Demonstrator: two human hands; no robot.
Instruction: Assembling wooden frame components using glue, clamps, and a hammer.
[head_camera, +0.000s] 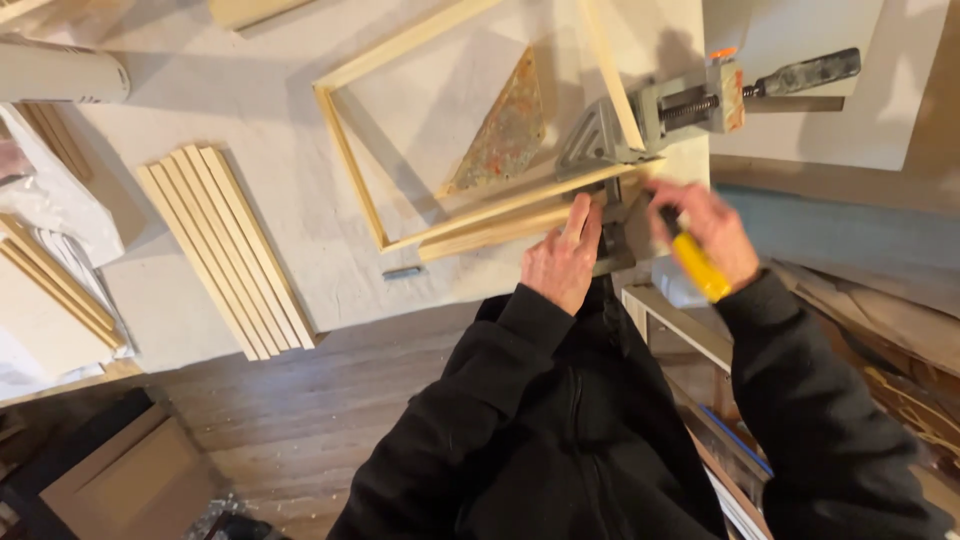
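Warm indoor light, soft shadows, slight motion blur, wide-angle distortion.

Slat stack (228, 250) left of frame (350, 150)

The person wears a black hooded top that fills the lower middle and lower right of the frame. Its cloth is soft and matte, with deep folds, and a dark zipper line runs down the middle of the chest. Long sleeves end in ribbed cuffs at the wrists. The left hand (563, 262) and the right hand (708, 228) are bare, without gloves, rings or a watch.
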